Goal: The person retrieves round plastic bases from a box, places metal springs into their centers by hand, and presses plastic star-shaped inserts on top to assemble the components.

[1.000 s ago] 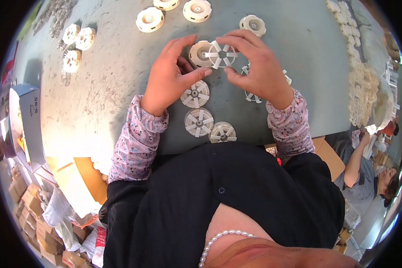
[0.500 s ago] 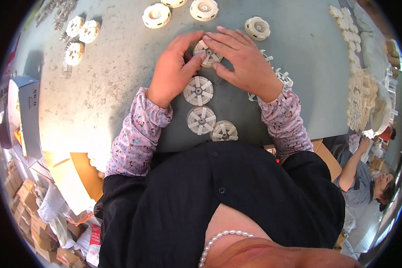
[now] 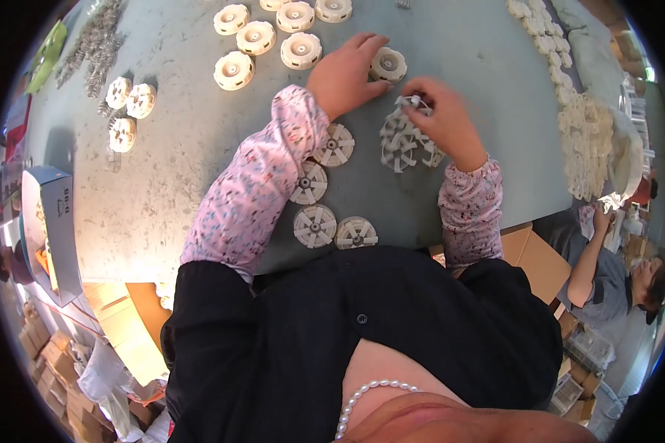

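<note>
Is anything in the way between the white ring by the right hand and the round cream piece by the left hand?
Nothing visible is. Grey tabletop shows between the white ring and the round cream piece. The left hand comes nearest, its thumb just left of that gap.

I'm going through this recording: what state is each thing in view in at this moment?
Left hand: open, thumb and fingers apart
Cream housing beside it: flat, uncovered
Right hand: blurred, closed on a white spoked ring
White spoked ring: held, partly hidden
Spoked-ring pile: loose, heaped
Four spoked discs: lying flat
Springs: heaped
Cardboard box: flaps open
</note>
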Demonstrator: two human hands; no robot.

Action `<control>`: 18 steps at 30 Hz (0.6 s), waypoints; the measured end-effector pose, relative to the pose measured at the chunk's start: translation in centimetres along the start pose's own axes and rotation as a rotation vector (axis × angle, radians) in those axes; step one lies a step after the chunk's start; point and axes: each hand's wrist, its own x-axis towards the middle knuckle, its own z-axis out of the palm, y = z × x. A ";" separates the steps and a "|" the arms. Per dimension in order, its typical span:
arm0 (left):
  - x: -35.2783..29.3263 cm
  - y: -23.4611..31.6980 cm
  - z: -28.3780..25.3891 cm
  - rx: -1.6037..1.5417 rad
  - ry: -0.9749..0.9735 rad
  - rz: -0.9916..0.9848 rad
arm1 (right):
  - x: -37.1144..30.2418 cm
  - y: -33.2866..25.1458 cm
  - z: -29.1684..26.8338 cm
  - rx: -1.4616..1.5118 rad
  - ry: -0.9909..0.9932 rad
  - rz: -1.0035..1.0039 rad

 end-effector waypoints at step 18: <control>-4.5 0.3 -4.1 -0.212 -0.132 -0.354 | -2.2 4.3 -5.5 -0.011 -0.095 0.090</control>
